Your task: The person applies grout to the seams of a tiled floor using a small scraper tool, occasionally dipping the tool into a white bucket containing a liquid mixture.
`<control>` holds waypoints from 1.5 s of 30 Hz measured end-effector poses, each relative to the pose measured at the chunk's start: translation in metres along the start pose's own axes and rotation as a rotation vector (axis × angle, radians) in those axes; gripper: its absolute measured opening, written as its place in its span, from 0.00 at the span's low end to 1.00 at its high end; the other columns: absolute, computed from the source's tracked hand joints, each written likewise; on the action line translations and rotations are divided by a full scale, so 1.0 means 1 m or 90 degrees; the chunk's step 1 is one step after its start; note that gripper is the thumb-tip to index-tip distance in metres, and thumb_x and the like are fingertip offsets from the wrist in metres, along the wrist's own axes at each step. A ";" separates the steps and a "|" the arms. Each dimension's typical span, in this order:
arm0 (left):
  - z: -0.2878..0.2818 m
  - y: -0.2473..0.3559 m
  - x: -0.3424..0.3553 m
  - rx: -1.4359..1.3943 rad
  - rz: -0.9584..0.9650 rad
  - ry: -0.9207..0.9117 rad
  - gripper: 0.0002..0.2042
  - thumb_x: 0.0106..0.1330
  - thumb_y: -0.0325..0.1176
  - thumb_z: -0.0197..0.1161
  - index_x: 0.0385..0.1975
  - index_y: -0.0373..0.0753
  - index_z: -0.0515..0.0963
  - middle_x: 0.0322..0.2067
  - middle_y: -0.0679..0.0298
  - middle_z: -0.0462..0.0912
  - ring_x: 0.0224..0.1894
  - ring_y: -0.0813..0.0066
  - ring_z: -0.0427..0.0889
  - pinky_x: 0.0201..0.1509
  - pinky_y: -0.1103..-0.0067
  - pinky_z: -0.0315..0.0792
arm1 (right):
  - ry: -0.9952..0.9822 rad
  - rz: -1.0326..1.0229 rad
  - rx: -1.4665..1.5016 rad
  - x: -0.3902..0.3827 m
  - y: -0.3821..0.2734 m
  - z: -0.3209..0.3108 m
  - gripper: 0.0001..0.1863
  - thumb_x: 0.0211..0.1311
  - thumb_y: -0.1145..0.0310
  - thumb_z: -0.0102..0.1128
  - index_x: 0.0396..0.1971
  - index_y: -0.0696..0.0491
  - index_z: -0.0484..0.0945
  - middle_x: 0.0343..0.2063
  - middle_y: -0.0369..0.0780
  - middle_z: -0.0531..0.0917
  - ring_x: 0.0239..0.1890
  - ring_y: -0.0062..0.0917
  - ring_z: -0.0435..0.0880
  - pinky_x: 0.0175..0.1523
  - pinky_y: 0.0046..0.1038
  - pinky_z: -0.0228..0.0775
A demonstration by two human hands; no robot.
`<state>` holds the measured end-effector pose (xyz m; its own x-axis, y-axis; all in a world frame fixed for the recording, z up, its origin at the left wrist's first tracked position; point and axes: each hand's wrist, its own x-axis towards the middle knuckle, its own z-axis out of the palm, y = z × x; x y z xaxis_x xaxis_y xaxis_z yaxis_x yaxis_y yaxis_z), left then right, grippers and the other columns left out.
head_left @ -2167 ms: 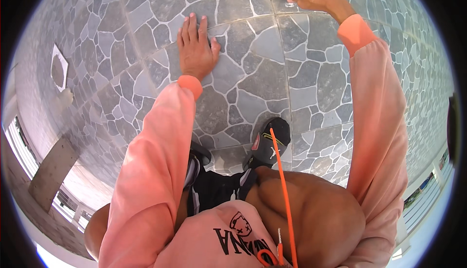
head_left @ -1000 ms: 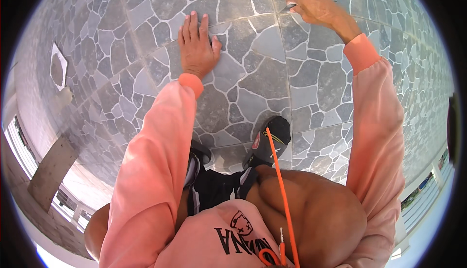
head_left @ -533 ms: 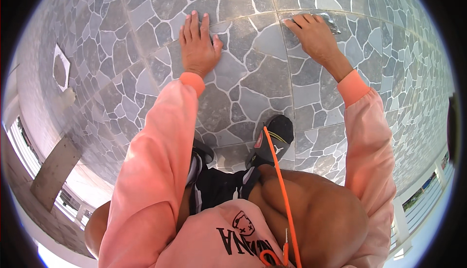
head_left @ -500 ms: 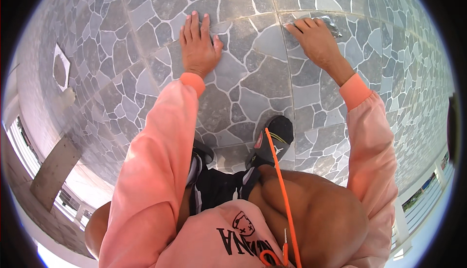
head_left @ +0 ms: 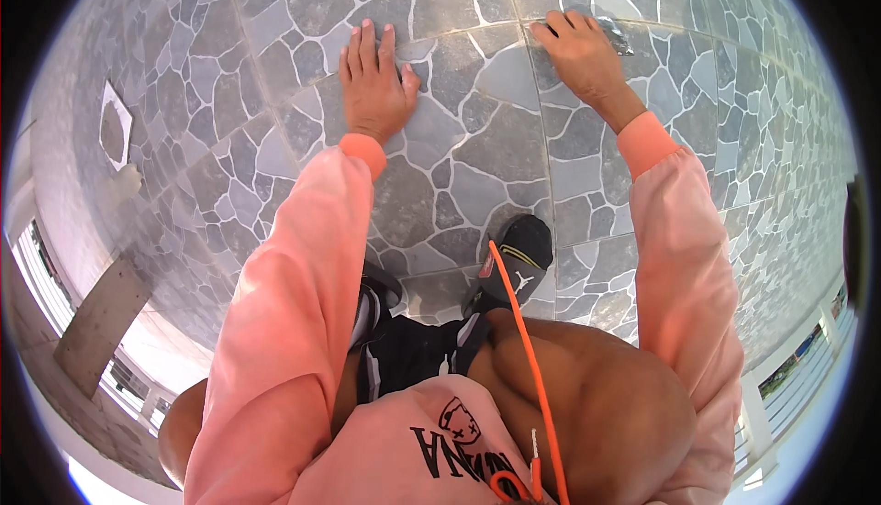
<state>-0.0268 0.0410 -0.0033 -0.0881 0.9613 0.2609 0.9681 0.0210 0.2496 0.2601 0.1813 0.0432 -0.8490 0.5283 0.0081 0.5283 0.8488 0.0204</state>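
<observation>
My left hand (head_left: 376, 88) lies palm down on the stone-patterned tile floor (head_left: 431, 166), its fingers stretched forward and slightly apart, holding nothing. Farther right, my right hand (head_left: 587, 57) presses down on the same floor with its fingers bent. From beneath that hand, on its right side, pokes a shiny, crumpled silvery piece (head_left: 615, 37). Most of the piece is covered by the palm and fingers, so its kind cannot be made out. A straight joint between tiles runs past the right fingertips.
My shoe (head_left: 518, 262) rests on the tiles between my arms, and an orange cord (head_left: 523, 331) hangs above it. A white-edged plate (head_left: 116, 126) lies at the far left. White railings (head_left: 803, 395) stand at the lower right.
My right hand has slid forward and to the left over the tiles, with the shiny piece moving along under it. My left hand stays where it was.
</observation>
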 end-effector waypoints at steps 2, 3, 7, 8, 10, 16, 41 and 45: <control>0.000 -0.001 0.000 -0.001 0.002 -0.001 0.30 0.63 0.38 0.53 0.67 0.39 0.62 0.69 0.49 0.59 0.71 0.49 0.57 0.72 0.54 0.50 | -0.025 0.011 0.007 -0.004 -0.002 0.001 0.25 0.55 0.77 0.57 0.56 0.51 0.74 0.45 0.38 0.76 0.51 0.32 0.75 0.60 0.36 0.66; -0.001 -0.001 -0.001 0.002 -0.001 -0.003 0.30 0.63 0.38 0.53 0.67 0.39 0.62 0.69 0.49 0.59 0.71 0.49 0.57 0.72 0.54 0.50 | 0.001 0.006 0.001 -0.011 -0.007 0.001 0.21 0.55 0.76 0.57 0.51 0.51 0.76 0.44 0.37 0.77 0.49 0.32 0.76 0.57 0.36 0.68; -0.002 0.004 0.002 0.001 -0.001 -0.010 0.30 0.64 0.37 0.53 0.67 0.38 0.62 0.69 0.49 0.59 0.71 0.49 0.57 0.72 0.55 0.50 | 0.056 -0.006 -0.016 -0.019 -0.003 -0.001 0.16 0.56 0.74 0.56 0.46 0.51 0.78 0.42 0.36 0.78 0.46 0.32 0.77 0.53 0.34 0.70; -0.002 0.006 0.001 -0.007 0.003 -0.009 0.30 0.64 0.37 0.53 0.67 0.38 0.62 0.69 0.49 0.59 0.71 0.49 0.57 0.72 0.55 0.50 | 0.051 -0.001 -0.021 -0.017 -0.001 0.000 0.16 0.56 0.74 0.56 0.46 0.51 0.78 0.42 0.36 0.78 0.46 0.32 0.77 0.53 0.34 0.70; 0.001 0.005 0.003 0.000 0.004 -0.013 0.30 0.64 0.37 0.53 0.67 0.38 0.62 0.69 0.49 0.59 0.71 0.49 0.57 0.72 0.55 0.50 | 0.031 0.042 -0.024 -0.005 0.004 0.001 0.18 0.57 0.74 0.56 0.49 0.50 0.78 0.42 0.37 0.78 0.48 0.31 0.76 0.55 0.34 0.69; -0.001 -0.004 0.000 0.005 0.001 -0.004 0.30 0.63 0.38 0.54 0.67 0.39 0.63 0.69 0.49 0.59 0.71 0.50 0.56 0.72 0.54 0.50 | 0.050 0.040 0.030 -0.041 0.004 0.003 0.21 0.57 0.75 0.54 0.52 0.49 0.76 0.42 0.38 0.77 0.48 0.34 0.77 0.57 0.36 0.68; -0.005 0.000 0.003 0.008 0.021 -0.009 0.30 0.63 0.35 0.54 0.67 0.38 0.62 0.69 0.49 0.58 0.72 0.50 0.56 0.72 0.56 0.50 | -0.034 0.686 0.249 -0.096 0.120 -0.051 0.16 0.59 0.62 0.61 0.45 0.53 0.82 0.37 0.47 0.85 0.34 0.43 0.84 0.39 0.40 0.74; 0.001 0.008 0.007 -0.001 0.022 -0.013 0.30 0.63 0.35 0.53 0.68 0.38 0.61 0.70 0.49 0.58 0.72 0.50 0.56 0.73 0.57 0.49 | 0.152 0.923 0.601 -0.142 0.144 -0.036 0.23 0.56 0.60 0.68 0.40 0.67 0.81 0.36 0.48 0.85 0.33 0.33 0.84 0.38 0.35 0.73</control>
<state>-0.0191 0.0477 -0.0005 -0.0504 0.9668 0.2507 0.9701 -0.0123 0.2426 0.4570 0.2277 0.0814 0.3366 0.8649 -0.3724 0.5420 -0.5013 -0.6745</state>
